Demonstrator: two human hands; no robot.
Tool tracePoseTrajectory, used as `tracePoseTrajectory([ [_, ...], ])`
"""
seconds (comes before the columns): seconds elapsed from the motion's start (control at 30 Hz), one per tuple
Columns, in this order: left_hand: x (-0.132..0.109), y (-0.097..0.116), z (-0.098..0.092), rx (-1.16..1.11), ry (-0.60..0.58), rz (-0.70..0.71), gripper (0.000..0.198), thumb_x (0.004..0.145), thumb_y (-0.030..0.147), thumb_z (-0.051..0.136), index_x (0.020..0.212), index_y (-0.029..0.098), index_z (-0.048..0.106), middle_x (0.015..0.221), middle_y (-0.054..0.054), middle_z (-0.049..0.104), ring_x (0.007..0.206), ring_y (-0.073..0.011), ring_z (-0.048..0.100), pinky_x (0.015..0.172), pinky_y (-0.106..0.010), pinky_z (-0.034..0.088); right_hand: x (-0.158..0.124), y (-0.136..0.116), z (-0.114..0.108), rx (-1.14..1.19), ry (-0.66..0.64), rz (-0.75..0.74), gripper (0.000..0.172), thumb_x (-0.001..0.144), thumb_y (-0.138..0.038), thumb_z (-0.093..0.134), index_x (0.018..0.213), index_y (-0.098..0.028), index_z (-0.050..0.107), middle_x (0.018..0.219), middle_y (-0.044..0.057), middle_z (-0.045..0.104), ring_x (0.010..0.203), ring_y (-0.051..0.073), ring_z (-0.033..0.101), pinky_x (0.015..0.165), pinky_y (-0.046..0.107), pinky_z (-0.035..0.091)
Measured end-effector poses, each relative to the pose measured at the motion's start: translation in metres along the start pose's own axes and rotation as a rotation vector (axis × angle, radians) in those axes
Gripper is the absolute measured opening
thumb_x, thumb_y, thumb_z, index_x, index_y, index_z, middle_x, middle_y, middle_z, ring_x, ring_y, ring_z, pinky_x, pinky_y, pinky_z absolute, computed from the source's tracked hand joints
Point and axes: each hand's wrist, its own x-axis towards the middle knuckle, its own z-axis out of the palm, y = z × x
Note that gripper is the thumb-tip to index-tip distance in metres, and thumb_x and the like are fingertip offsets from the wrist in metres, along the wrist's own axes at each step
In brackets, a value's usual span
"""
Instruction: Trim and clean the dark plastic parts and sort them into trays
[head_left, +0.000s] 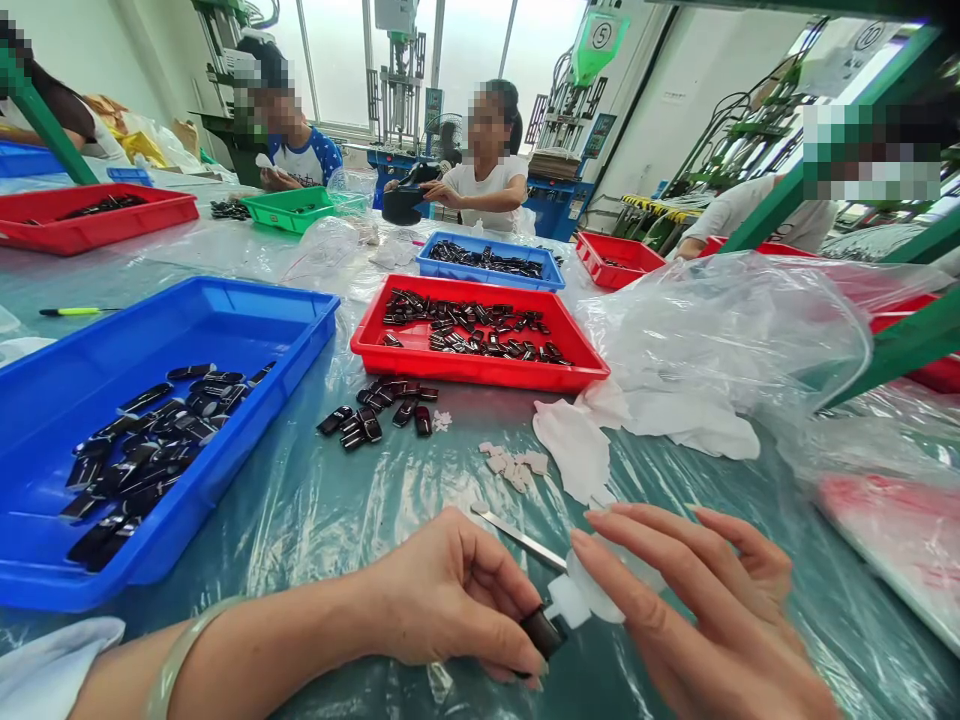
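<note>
We look down at two bare hands at the bottom of the frame, over a table covered in green and glossy clear plastic. In the lower middle, the fingers of our left hand are closed around a small black piece, pinching it between thumb and forefinger. A translucent white piece, with a squarish end and a rounded part, meets the black piece's upper right edge. The fingers of our right hand, lower right, are stretched out and slightly spread, overlapping the rounded part; we cannot tell whether they grip it. A slim metal tool lies just above, one end hidden behind the white piece.

Near the center, loose black parts lie in front of a red tray that holds many more. Pale scraps and a crumpled white cloth sit to their right. A large blue tray of black parts fills the left. Across the table, at upper center, we see a person in a white shirt.
</note>
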Motion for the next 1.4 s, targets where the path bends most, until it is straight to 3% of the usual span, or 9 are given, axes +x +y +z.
tracePoseTrajectory([
  [0.17,-0.001,-0.001,-0.001,0.013,-0.008,0.005,0.021,0.053,0.012,0.075,0.073,0.008,0.069,0.06,-0.002,0.066,0.053,-0.0078,0.061,0.053,-0.015,0.05,-0.001,-0.004,0.002,0.025,0.007,0.043,0.033,0.089,-0.012,0.037,0.106,-0.027,0.061,0.103,0.004,0.067,0.101,0.019,0.056,0.094,0.044,0.026],
  [0.4,0.0,0.002,0.0,0.009,-0.008,-0.008,0.021,0.053,0.011,0.075,0.073,0.008,0.069,0.059,-0.001,0.066,0.052,-0.0074,0.06,0.052,-0.014,0.05,-0.003,0.003,0.001,-0.004,0.006,-0.06,0.033,0.088,-0.013,0.039,0.109,-0.026,0.061,0.104,0.004,0.066,0.1,0.019,0.057,0.094,0.041,0.027],
  [0.7,-0.002,0.002,0.001,0.012,-0.001,-0.014,0.022,0.054,0.012,0.075,0.074,0.009,0.07,0.06,-0.002,0.067,0.052,-0.0077,0.061,0.053,-0.015,0.05,-0.007,0.005,-0.003,0.001,0.015,-0.077,0.034,0.084,-0.01,0.047,0.11,-0.027,0.061,0.104,0.002,0.067,0.1,0.019,0.058,0.097,0.04,0.027],
  [0.9,-0.001,0.002,0.001,0.03,-0.009,-0.019,0.022,0.054,0.013,0.074,0.076,0.009,0.071,0.061,-0.002,0.067,0.055,-0.0085,0.062,0.054,-0.015,0.05,-0.003,-0.002,-0.006,0.099,0.03,0.029,0.028,0.089,-0.021,0.041,0.106,-0.028,0.063,0.103,0.002,0.067,0.102,0.019,0.058,0.098,0.041,0.026],
  [1.1,-0.001,0.003,0.001,0.038,0.003,-0.044,0.021,0.053,0.012,0.074,0.074,0.01,0.07,0.06,-0.002,0.067,0.053,-0.0085,0.061,0.054,-0.016,0.05,-0.001,-0.003,-0.009,0.056,0.028,-0.034,0.029,0.091,-0.026,0.037,0.105,-0.027,0.062,0.101,0.001,0.069,0.103,0.017,0.057,0.104,0.042,0.02],
  [1.4,0.0,0.002,0.0,0.049,-0.007,-0.042,0.019,0.055,0.014,0.074,0.072,0.009,0.069,0.058,-0.001,0.066,0.053,-0.0086,0.061,0.053,-0.016,0.05,0.006,-0.006,-0.009,-0.052,0.042,-0.079,0.038,0.089,-0.008,0.031,0.102,-0.026,0.062,0.096,-0.002,0.07,0.098,0.013,0.061,0.105,0.04,0.019],
])
